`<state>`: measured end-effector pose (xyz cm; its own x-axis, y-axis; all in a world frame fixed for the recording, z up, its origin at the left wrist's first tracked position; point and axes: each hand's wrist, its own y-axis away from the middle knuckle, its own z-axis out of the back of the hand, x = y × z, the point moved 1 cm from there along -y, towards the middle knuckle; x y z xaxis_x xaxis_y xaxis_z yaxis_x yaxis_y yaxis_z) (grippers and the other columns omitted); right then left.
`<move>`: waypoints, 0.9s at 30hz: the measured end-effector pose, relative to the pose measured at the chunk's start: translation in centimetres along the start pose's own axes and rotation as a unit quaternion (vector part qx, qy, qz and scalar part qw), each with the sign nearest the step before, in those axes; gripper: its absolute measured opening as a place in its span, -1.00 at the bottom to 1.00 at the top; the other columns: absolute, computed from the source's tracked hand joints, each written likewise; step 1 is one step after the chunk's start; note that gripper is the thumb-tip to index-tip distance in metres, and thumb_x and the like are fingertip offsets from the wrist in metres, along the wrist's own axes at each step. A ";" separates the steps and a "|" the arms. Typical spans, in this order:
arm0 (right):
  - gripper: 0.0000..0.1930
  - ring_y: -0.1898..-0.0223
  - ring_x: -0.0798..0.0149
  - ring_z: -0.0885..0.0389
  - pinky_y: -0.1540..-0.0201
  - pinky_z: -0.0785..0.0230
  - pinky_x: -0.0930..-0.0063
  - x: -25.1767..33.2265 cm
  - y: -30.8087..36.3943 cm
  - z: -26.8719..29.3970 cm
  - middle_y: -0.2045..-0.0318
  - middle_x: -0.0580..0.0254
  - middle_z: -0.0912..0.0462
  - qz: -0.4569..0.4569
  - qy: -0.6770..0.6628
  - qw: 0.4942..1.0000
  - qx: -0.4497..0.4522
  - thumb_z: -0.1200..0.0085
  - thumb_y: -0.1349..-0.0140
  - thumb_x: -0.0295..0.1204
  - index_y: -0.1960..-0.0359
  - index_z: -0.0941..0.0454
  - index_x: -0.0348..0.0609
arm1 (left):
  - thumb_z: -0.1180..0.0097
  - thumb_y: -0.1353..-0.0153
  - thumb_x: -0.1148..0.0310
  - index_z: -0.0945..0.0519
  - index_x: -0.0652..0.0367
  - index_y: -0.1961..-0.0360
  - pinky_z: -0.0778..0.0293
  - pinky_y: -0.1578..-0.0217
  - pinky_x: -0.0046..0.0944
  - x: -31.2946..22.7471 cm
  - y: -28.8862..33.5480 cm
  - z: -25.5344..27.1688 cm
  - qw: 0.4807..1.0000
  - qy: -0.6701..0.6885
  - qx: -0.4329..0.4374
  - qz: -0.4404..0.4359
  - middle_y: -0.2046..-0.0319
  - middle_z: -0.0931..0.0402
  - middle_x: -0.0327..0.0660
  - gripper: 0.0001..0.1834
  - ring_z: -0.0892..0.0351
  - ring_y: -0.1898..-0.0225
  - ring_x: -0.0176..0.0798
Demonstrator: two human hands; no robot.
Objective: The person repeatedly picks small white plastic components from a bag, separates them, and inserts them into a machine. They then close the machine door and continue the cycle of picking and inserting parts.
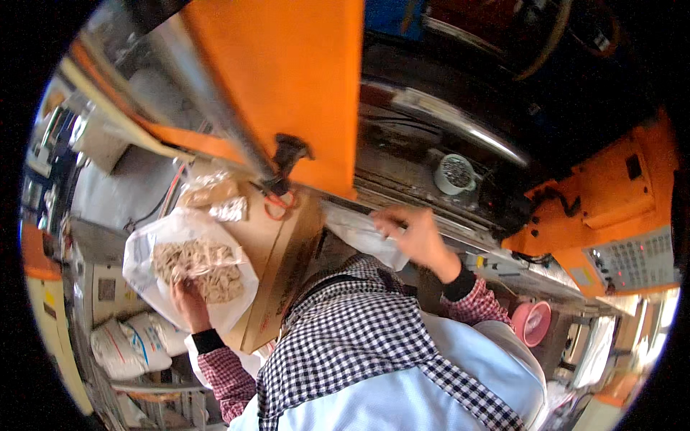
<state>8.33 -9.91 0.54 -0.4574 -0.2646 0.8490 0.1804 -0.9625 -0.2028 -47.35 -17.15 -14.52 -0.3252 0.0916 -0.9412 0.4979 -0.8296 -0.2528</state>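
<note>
My left hand is over a translucent white plastic bag that lies open on a cardboard box. In the bag is a heap of small beige pieces, and my left fingertips merge with them, so what they grip is unclear. My right hand is raised in front of the machine's opening, bent at the wrist. Motion smears its fingers, and nothing can be made out in them. Beneath it is a pale, sheet-like thing at the machine's edge.
An orange machine panel rises ahead, with a dark handle near red-handled scissors. Inside the machine stands a white cup of small grey bits. A control panel and pink basin are to the right, white sacks lower left.
</note>
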 end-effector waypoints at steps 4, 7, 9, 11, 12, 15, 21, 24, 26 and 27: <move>-0.87 0.41 -0.06 -0.58 0.41 -0.40 0.27 -10.1 -0.3 7.6 0.43 -0.11 -0.58 -0.040 0.348 0.928 -0.122 -0.12 -0.03 -0.55 0.35 -0.58 -0.31 | 0.05 -0.24 0.39 -0.32 0.24 -0.09 -0.46 0.15 -0.33 0.5 -0.8 -1.7 0.952 0.206 -0.115 0.196 0.08 -0.42 -0.15 -0.61 -0.49 0.13 -0.18; -0.83 0.28 -0.09 -0.56 0.30 -0.42 0.18 -16.0 -1.6 10.5 0.29 -0.07 -0.57 -0.094 0.427 0.893 -0.109 -0.13 0.02 -0.57 0.33 -0.59 -0.22 | 0.03 -0.25 0.30 -0.30 0.29 -0.10 -0.46 0.15 -0.34 6.3 -0.5 0.8 0.939 0.129 -0.193 0.255 0.07 -0.39 -0.11 -0.56 -0.48 0.12 -0.17; -0.79 0.23 -0.09 -0.54 0.25 -0.42 0.15 -18.3 -2.2 10.9 0.22 -0.03 -0.56 -0.055 0.440 0.892 -0.091 -0.13 0.03 -0.55 0.28 -0.58 -0.18 | 0.01 -0.23 0.29 -0.37 0.35 0.00 -0.46 0.18 -0.28 5.4 -1.1 -0.3 0.961 -0.168 -0.163 0.146 0.15 -0.44 -0.04 -0.60 -0.50 0.17 -0.14; -0.75 0.19 -0.08 -0.53 0.21 -0.42 0.13 -20.2 -2.2 11.0 0.18 0.00 -0.54 -0.041 0.450 0.888 -0.084 -0.12 0.02 -0.54 0.24 -0.57 -0.14 | -0.01 -0.22 0.28 -0.44 0.41 0.11 -0.46 0.22 -0.23 0.8 -1.4 -4.0 0.889 -0.443 -0.119 0.015 0.23 -0.49 0.03 -0.63 -0.52 0.23 -0.10; -0.74 0.18 -0.08 -0.53 0.19 -0.42 0.13 -21.0 -2.3 10.7 0.16 0.01 -0.54 -0.041 0.451 0.888 -0.083 -0.12 0.02 -0.53 0.22 -0.57 -0.12 | -0.02 -0.21 0.27 -0.47 0.44 0.16 -0.46 0.24 -0.20 -1.6 -1.2 -5.8 0.817 -0.566 -0.099 -0.052 0.27 -0.51 0.06 -0.63 -0.53 0.25 -0.09; -0.74 0.17 -0.07 -0.52 0.19 -0.43 0.13 -20.4 -3.0 10.7 0.12 0.01 -0.52 -0.088 0.452 0.887 -0.038 -0.09 0.00 -0.53 0.21 -0.55 -0.11 | -0.03 -0.17 0.34 -0.55 0.38 0.26 -0.43 0.35 -0.18 -8.6 0.6 -12.8 0.903 -0.410 0.132 -0.008 0.40 -0.56 0.07 -0.73 -0.57 0.37 -0.02; -0.78 0.24 -0.06 -0.53 0.23 -0.43 0.15 -19.7 -2.6 12.1 0.24 0.03 -0.53 -0.084 0.455 0.885 -0.058 -0.06 -0.01 -0.54 0.24 -0.54 -0.18 | -0.09 -0.15 0.31 -0.56 0.27 0.28 -0.43 0.37 -0.12 -21.6 7.4 -30.3 0.800 -0.204 0.555 -0.104 0.41 -0.51 0.10 -0.77 -0.51 0.39 0.15; -0.81 0.29 -0.05 -0.54 0.25 -0.42 0.17 -23.1 -1.9 12.8 0.31 0.04 -0.53 -0.028 0.412 0.905 -0.104 -0.07 0.00 -0.53 0.30 -0.55 -0.22 | -0.08 -0.16 0.26 -0.58 0.28 0.29 -0.46 0.39 -0.14 -24.4 9.2 -37.8 0.766 -0.090 0.621 -0.139 0.40 -0.53 0.10 -0.74 -0.56 0.39 0.08; -0.84 0.31 -0.04 -0.54 0.26 -0.41 0.19 -25.2 -1.2 12.8 0.34 0.04 -0.54 0.007 0.383 0.913 -0.139 -0.09 0.01 -0.53 0.34 -0.56 -0.25 | 0.03 -0.25 0.26 -0.55 0.28 0.20 -0.46 0.46 -0.27 -25.3 10.0 -42.7 0.742 -0.077 0.665 -0.028 0.44 -0.58 -0.07 -0.71 -0.57 0.51 -0.25; -0.85 0.31 -0.04 -0.54 0.27 -0.41 0.20 -24.7 -1.1 13.2 0.36 0.04 -0.54 0.016 0.359 0.922 -0.147 -0.10 0.01 -0.53 0.36 -0.56 -0.25 | 0.09 -0.30 0.28 -0.52 0.30 0.13 -0.46 0.45 -0.36 -25.2 9.9 -45.2 0.725 -0.015 0.689 0.005 0.45 -0.57 -0.16 -0.70 -0.53 0.52 -0.36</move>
<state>30.91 -1.51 -13.75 -0.9330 -0.1631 0.3209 0.0080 -0.9006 -0.4346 2.15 -2.78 -3.45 -0.3553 0.0880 -0.9306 -0.7684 -0.5944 0.2372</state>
